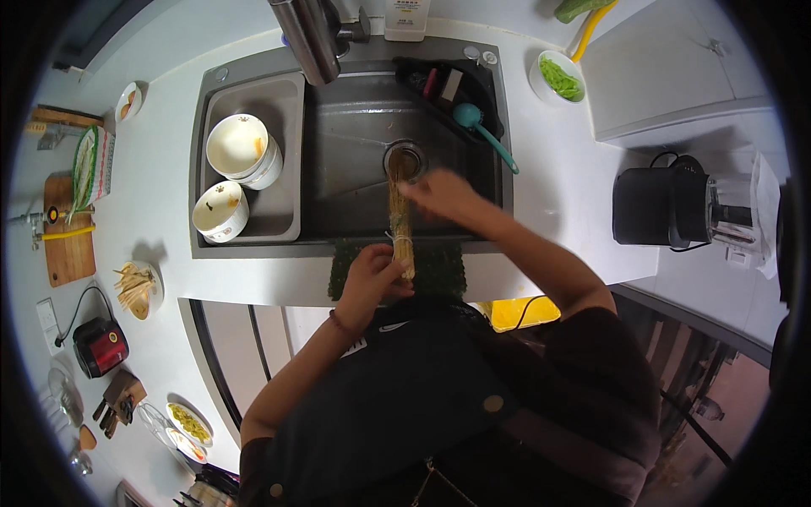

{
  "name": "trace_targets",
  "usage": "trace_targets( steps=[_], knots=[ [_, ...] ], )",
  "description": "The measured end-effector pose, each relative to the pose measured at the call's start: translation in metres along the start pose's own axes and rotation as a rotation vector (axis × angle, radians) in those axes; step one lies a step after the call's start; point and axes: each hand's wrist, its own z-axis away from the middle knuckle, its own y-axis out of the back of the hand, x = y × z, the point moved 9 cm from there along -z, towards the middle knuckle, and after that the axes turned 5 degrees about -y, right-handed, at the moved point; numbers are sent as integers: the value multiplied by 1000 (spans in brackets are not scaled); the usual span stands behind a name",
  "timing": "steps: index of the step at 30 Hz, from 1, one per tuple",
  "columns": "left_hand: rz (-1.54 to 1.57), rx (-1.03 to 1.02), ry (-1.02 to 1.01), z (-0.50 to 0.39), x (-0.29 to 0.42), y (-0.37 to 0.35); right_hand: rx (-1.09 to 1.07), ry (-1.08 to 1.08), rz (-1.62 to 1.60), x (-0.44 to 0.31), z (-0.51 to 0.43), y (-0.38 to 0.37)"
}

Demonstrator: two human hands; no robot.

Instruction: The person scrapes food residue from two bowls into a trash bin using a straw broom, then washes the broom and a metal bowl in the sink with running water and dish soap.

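Observation:
My left hand (374,272) grips the lower end of a straw scrubbing brush (399,218), a tied bundle of pale stalks with a white string around it. Its darker bristle tips point away from me, over the drain (412,161) of the dark sink basin (345,184). Blurred by motion, my right hand (440,193) is beside the bristles; whether its fingers pinch any of them is unclear. A dark green mat (443,269) lies over the sink's front edge, under my left hand and the brush's end.
White bowls (237,149) with food residue stand in the side basin (288,95) at left. A teal long-handled brush (469,115) rests on the black corner caddy (412,70). The faucet (310,44) overhangs the sink. A bowl of cut greens (557,79) and a black appliance (656,206) stand right.

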Motion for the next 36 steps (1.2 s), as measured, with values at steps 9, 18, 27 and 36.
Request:
trace_targets(
  steps=[9,18,27,36],
  knots=[
    [-171,-199,21,-18,-14,-49,83,-222,-564,90,22,-46],
    [-172,-85,-45,5,-25,-3,309,-135,554,80,20,8],
    [-102,-32,-166,35,-27,27,287,-64,871,82,-2,2],
    [-12,-4,-234,78,-34,77,227,-191,1042,61,0,-27]
  ],
)
